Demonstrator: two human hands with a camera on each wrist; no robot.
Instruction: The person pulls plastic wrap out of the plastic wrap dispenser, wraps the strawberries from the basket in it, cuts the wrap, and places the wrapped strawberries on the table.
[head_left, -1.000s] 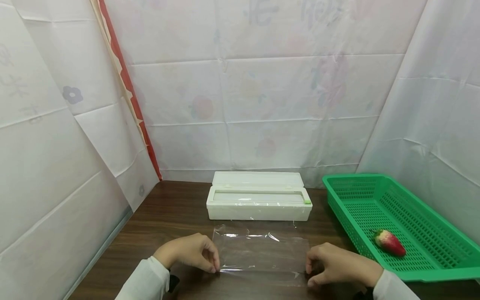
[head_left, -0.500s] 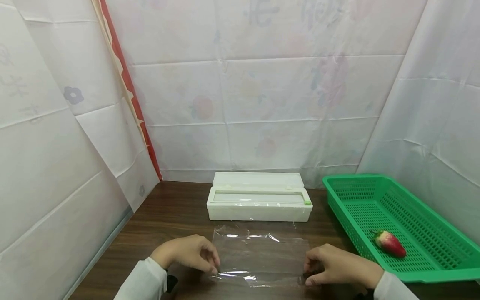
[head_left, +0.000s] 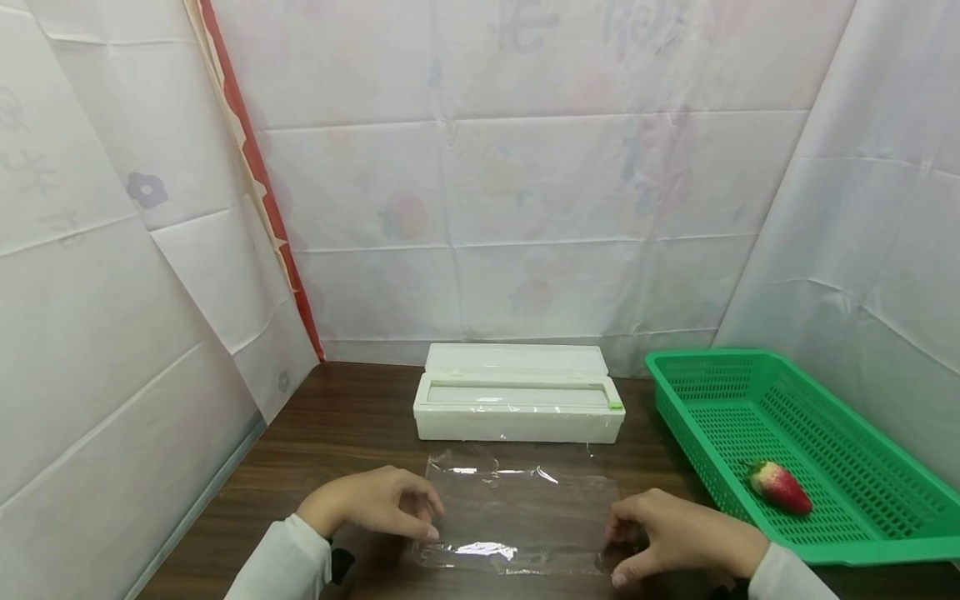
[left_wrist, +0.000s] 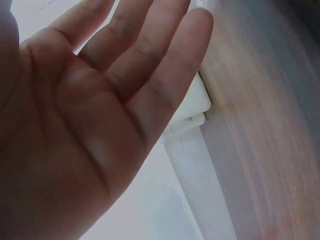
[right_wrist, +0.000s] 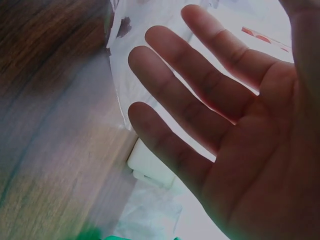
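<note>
A sheet of clear plastic wrap (head_left: 525, 512) lies on the table in front of a white wrap dispenser box (head_left: 517, 421), whose lid stands raised. At the sheet's left edge, my left hand (head_left: 382, 502) has its thumb and fingers apart, the fingertips right over the film. My right hand (head_left: 667, 533) is at the right edge, thumb parted from the fingers, which overlap the film in the head view. Both wrist views show the fingers of the left hand (left_wrist: 100, 115) and right hand (right_wrist: 225, 125) extended with gaps or loosely side by side.
To the right stands a green plastic basket (head_left: 705, 462) with a strawberry (head_left: 782, 487) in it. White printed sheeting (head_left: 480, 183) hangs behind and on both sides of the brown wooden table (head_left: 300, 450).
The near edge of the wrap has come down flatter, its bright crease shifting. My left thumb and fingers have parted from the film's edge; my right thumb has moved away from the fingers.
</note>
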